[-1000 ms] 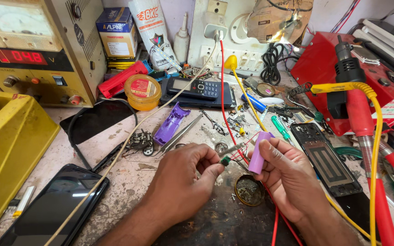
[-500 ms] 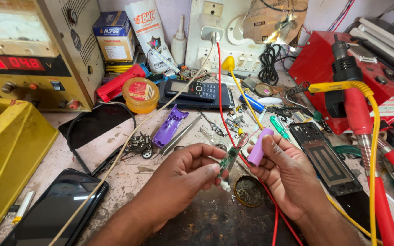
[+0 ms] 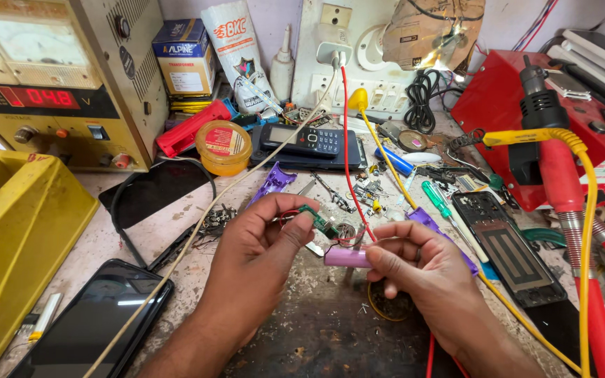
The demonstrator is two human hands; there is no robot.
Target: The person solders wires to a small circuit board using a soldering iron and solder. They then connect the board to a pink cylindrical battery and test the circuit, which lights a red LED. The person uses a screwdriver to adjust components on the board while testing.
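Above the middle of the cluttered counter [image 3: 141, 245], the left hand [image 3: 264, 241] pinches a small green circuit board [image 3: 320, 220] between thumb and fingertips, while the right hand [image 3: 414, 269] has its fingers [image 3: 379, 253] pressed around one end of a pink cylindrical battery cell [image 3: 344, 257]. Thin red wires [image 3: 290, 213] run between board and cell, so the two parts hang close together, just over a dark scorched patch of the counter.

The likeliest trouble, as I judge it, is the fine leads: if the hands drift apart, the thin wires could tear from their solder points. The board's bare metal could also brush the cell's exposed end and short it. A long red lead [image 3: 346, 161] and a yellow lead [image 3: 386, 168] cross right behind the hands and could snag a finger or drag the small parts.

The cell is smooth, with a glossy wrap; the board is flat, rigid and studded with tiny components. The counter surface is rough, stained and gritty, strewn with screws and metal bits. A glossy black phone [image 3: 99, 315] lies at the near left, a purple plastic casing [image 3: 272, 183] sits behind the hands, and a yellow box [image 3: 15, 238] with hard angled sides stands at the left edge.
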